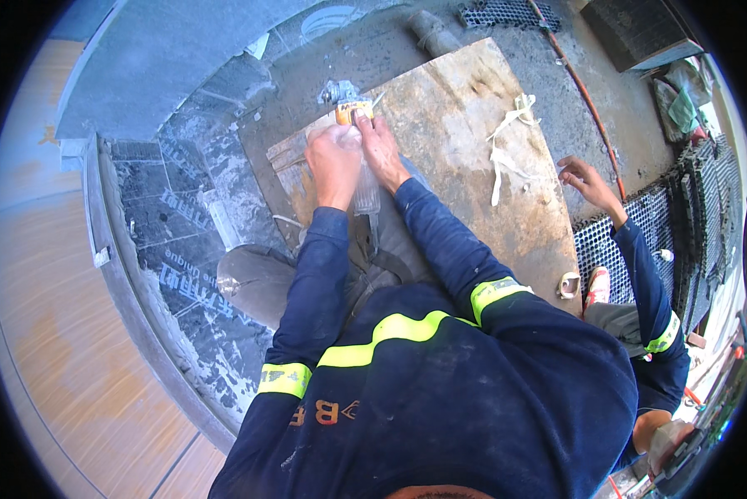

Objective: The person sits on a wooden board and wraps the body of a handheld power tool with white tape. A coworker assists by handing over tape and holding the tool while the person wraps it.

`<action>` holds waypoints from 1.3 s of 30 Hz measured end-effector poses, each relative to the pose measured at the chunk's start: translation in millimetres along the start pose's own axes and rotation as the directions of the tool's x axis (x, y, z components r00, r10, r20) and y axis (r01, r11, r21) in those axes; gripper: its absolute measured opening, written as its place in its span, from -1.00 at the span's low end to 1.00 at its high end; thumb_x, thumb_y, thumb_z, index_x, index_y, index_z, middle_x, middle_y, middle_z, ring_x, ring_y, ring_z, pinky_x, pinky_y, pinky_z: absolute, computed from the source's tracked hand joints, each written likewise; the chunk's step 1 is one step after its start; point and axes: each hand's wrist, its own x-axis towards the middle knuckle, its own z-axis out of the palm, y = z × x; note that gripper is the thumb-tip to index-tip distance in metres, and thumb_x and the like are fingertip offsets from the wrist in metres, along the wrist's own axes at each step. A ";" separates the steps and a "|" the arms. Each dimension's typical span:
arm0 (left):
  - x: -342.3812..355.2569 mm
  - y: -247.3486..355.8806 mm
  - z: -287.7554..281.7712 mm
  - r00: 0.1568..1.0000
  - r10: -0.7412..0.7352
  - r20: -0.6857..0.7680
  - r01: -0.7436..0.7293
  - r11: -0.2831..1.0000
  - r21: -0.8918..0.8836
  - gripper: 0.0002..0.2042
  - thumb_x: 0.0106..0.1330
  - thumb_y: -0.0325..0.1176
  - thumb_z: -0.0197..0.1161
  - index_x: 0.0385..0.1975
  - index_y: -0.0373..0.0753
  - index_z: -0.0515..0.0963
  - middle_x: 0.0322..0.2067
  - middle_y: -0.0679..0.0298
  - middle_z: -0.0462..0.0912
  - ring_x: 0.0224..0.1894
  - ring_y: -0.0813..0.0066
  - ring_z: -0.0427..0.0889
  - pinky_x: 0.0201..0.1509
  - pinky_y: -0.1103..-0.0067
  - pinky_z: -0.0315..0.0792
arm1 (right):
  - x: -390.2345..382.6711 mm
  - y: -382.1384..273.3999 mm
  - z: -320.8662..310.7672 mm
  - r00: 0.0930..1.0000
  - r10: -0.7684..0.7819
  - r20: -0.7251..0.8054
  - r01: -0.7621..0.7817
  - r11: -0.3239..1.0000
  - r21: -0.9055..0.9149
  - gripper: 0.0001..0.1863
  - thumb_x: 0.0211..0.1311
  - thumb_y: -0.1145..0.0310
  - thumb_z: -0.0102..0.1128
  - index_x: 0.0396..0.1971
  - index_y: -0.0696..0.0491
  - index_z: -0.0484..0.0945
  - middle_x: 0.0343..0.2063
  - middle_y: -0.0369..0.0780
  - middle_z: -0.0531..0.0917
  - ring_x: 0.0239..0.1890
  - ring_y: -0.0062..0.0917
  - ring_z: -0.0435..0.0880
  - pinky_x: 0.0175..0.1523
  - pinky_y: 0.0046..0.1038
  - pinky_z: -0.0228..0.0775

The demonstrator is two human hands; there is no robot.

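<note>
My left hand (333, 162) and my right hand (382, 145) meet at the near-left corner of a worn plywood board (465, 108). The left hand is closed around a clear ribbed plastic piece (365, 195) that hangs down toward my lap. The fingertips of the right hand grip a small yellow-orange object (352, 111) just beyond it, at the board's edge. What that object is stays unclear. Both arms wear dark blue sleeves with yellow reflective bands.
White strips (506, 141) lie on the board. A co-worker's hand (585, 179) rests at its right edge, beside black mesh panels (623, 237). An orange hose (585, 91) crosses the concrete. A small tape roll (569, 285), a grey pipe (431, 29) and dark membrane sheeting (182, 241) are nearby.
</note>
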 end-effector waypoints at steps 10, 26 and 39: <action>-9.7 5.3 -4.0 0.984 0.176 -0.024 -0.171 0.978 0.122 -0.75 0.20 -0.50 0.45 -0.11 -0.33 0.80 -0.23 -0.06 0.76 -0.19 0.00 0.78 -0.01 0.25 0.62 | -4.2 -5.7 0.5 0.999 0.000 0.036 -0.004 0.992 0.130 -0.25 0.54 -0.20 0.07 0.05 0.37 0.54 -0.01 0.17 0.70 0.06 -0.16 0.69 0.19 -0.24 0.45; -12.5 4.6 28.3 0.988 0.125 -0.087 -0.101 0.964 0.247 -0.78 0.33 -0.32 0.32 -0.12 -0.25 0.75 -0.29 0.02 0.64 -0.14 -0.04 0.71 -0.06 0.16 0.57 | 27.3 29.0 -0.1 0.978 -0.145 0.151 0.146 0.989 0.004 -0.21 0.59 -0.22 -0.12 -0.02 0.39 0.54 -0.05 0.19 0.70 0.04 -0.14 0.69 0.15 -0.22 0.47; -15.1 -14.0 9.5 0.986 -0.066 -0.156 0.051 0.993 -0.102 -0.76 0.26 -0.42 0.50 -0.12 -0.36 0.76 -0.24 -0.02 0.83 -0.24 0.21 0.84 -0.06 0.37 0.65 | 4.7 -1.3 14.2 0.997 0.074 -0.009 -0.075 0.996 -0.052 -0.23 0.62 -0.10 -0.30 0.09 0.42 0.57 0.06 0.35 0.65 0.21 0.19 0.63 0.30 -0.03 0.39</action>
